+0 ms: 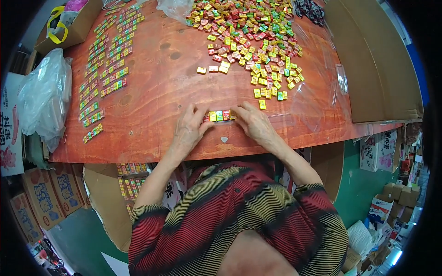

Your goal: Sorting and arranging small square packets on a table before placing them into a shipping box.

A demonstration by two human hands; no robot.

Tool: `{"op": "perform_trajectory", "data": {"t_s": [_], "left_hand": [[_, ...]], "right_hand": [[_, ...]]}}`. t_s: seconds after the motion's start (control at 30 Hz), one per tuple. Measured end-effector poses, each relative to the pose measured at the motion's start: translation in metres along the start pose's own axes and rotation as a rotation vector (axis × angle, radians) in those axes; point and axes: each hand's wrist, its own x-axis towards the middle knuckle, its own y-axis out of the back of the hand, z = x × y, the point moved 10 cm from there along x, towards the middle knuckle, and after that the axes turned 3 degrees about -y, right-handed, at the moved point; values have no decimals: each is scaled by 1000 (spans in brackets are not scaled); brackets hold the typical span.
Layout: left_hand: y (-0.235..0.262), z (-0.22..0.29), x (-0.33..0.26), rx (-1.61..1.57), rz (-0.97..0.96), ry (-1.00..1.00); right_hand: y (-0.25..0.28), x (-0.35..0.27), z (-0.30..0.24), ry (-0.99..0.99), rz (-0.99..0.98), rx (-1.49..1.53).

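Near the front edge of the reddish wooden table (161,87), a short row of small boxes (219,116) in yellow, green and red lies between my hands. My left hand (188,128) grips the left end of the row with thumb and fingers. At the other end, my right hand (256,126) presses in with its fingertips, which partly cover the last box. Whether a clear tray lies under the row, I cannot tell. Just beyond my right hand sits a single yellow box (262,104). A small pale chip (224,139) lies on the wood closer to me.
A large heap of loose small boxes (258,32) spreads across the far middle. Finished-looking rows of them (115,53) line the left side. Clear plastic trays (341,79) lie at right beside a tall cardboard box (375,60). A plastic bag (46,94) hangs at the left edge.
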Motion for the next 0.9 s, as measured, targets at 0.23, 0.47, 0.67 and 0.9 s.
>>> {"op": "perform_trajectory", "data": {"t_s": [0.23,0.47,0.67,0.9], "left_hand": [[0,-13,4,50,-16,-16],[-1,-5,1,142,-7,-60],[1,-2,1,121,11,-55],[6,-5,-2,119,20,6]], "right_hand": [[-2,0,9,-56,32,-31],[-8,11,6,-14,-76,-275],[-10,11,9,-44,-121,-315],[-13,12,3,-22,-128,-250]]}}
